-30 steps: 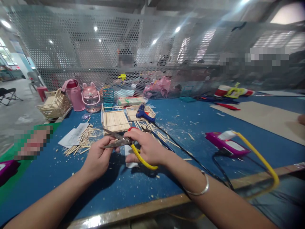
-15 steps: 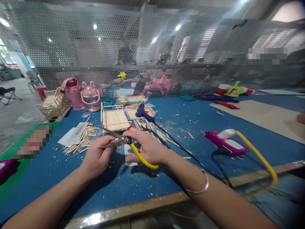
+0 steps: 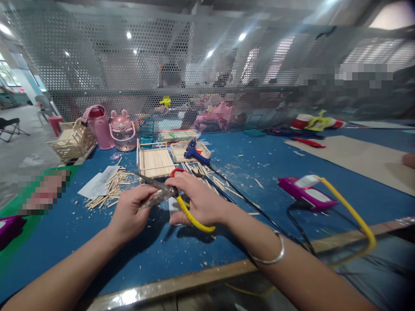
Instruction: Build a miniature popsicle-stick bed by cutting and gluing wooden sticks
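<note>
My right hand [image 3: 202, 198] is closed round the handles of a pair of scissors [image 3: 169, 191], one handle red and the other yellow. The blades point left and stand apart, reaching over the fingers of my left hand [image 3: 129, 211]. That hand is closed in a pinch at the blades. A small pale end of a thin wooden stick shows between the blades; my fingers hide most of it. Just beyond my hands sits a small tray-like frame [image 3: 157, 162] built of wooden sticks. Loose sticks [image 3: 115, 183] lie in a pile to the left, beside white paper [image 3: 94, 185].
A blue glue gun [image 3: 196, 153] rests on a second stick frame [image 3: 178, 152], its black cable running right. Pink bottles [image 3: 100, 129] stand back left. A purple power strip [image 3: 304, 194] with a yellow cord lies right. A perforated metal screen [image 3: 129, 65] borders the table [image 3: 233, 242].
The scissor blades have spread a little wider, and the yellow handle has dropped slightly. My left hand stays almost in place.
</note>
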`<state>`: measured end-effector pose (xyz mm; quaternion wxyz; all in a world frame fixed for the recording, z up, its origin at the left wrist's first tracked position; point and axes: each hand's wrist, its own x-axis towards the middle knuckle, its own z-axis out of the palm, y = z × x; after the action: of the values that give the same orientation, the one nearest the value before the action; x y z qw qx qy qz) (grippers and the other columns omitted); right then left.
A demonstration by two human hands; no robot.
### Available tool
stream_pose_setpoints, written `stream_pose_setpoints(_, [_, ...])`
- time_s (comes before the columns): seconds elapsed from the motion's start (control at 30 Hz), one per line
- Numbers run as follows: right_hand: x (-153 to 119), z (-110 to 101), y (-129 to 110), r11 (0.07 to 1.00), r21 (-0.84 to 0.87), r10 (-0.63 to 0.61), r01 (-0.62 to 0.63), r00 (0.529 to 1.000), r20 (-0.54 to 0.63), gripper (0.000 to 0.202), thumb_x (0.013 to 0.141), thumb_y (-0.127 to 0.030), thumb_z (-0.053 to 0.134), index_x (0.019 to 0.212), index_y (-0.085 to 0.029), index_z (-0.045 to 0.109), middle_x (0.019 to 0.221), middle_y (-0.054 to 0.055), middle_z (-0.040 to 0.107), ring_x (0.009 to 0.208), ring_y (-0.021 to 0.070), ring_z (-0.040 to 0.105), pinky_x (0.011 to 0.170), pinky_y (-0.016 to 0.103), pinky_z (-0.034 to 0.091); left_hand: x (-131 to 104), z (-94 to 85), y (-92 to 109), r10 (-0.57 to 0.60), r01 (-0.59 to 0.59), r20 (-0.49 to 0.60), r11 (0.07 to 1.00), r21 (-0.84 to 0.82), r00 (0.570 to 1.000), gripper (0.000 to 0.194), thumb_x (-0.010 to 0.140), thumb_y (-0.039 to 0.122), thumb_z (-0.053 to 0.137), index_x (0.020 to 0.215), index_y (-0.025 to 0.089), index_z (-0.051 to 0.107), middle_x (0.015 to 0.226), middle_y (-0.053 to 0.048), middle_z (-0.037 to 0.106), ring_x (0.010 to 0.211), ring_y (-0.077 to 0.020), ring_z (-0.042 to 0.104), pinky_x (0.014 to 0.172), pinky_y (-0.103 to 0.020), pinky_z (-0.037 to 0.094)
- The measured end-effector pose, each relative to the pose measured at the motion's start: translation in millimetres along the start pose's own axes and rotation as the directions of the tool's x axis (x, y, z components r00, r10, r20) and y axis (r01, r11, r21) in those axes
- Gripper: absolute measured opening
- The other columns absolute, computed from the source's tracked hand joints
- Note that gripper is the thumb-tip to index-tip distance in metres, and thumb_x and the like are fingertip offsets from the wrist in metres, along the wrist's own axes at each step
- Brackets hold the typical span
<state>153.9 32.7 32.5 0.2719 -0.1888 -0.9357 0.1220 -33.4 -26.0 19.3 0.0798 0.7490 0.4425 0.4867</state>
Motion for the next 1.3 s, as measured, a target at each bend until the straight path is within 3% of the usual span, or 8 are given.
stream_pose_setpoints(0.4, [-1.3, -2.9, -2.4, 0.999, -0.040, -0.024, 0.026, 0.999, 0.044, 0.079, 0.057, -0.062, 0.067, 0.114, -0.012, 0.047, 0.101, 0.011, 0.052, 0.093, 0.0236, 0.045, 0.086, 0.041, 0.037, 0.1, -1.6, 2.8, 0.005, -0.002, 0.055, 0.999, -0.054, 0.998, 0.020, 0.081, 0.016, 0.047, 0.069, 0.016, 0.062, 0.060, 0.001, 0.064, 0.052, -0.0089, 0.055, 0.051, -0.018, 0.042])
stream_pose_setpoints(0.67, [-1.1, 1.8, -0.4, 0.999, -0.037, -0.033, 0.031, 0.999, -0.038, 0.084, 0.046, -0.065, 0.070, 0.108, -0.011, 0.053, 0.093, 0.010, 0.054, 0.084, 0.0219, 0.049, 0.078, 0.036, 0.042, -0.9, -0.6, 0.6, 0.012, -0.010, 0.054, 0.999, -0.036, 0.998, 0.020, 0.075, 0.008, 0.046, 0.069, 0.017, 0.063, 0.060, 0.001, 0.064, 0.052, -0.0084, 0.055, 0.051, -0.017, 0.041])
stream_pose_setpoints(0.93, [-1.3, 4.6, 2.0, 0.999, -0.030, -0.016, 0.014, 0.998, -0.057, 0.075, 0.052, -0.066, 0.066, 0.103, -0.012, 0.057, 0.082, 0.007, 0.056, 0.071, 0.0177, 0.050, 0.065, 0.030, 0.043, -1.8, 0.0, 2.4, -0.012, 0.013, 0.044, 0.999, -0.031, 0.999, 0.021, 0.074, 0.008, 0.044, 0.064, 0.016, 0.060, 0.057, 0.002, 0.062, 0.050, -0.0087, 0.054, 0.051, -0.018, 0.041])
stream_pose_setpoints(1.3, [-1.2, 2.6, 2.1, 1.000, -0.021, 0.022, -0.022, 0.999, -0.039, 0.065, 0.057, -0.062, 0.067, 0.100, -0.014, 0.059, 0.084, 0.007, 0.060, 0.072, 0.0171, 0.054, 0.064, 0.029, 0.044, -3.1, 0.2, -1.1, -0.078, 0.079, 0.067, 0.997, -0.012, 0.995, 0.020, 0.077, 0.013, 0.044, 0.061, 0.016, 0.057, 0.055, 0.001, 0.059, 0.051, -0.0098, 0.051, 0.052, -0.020, 0.038])
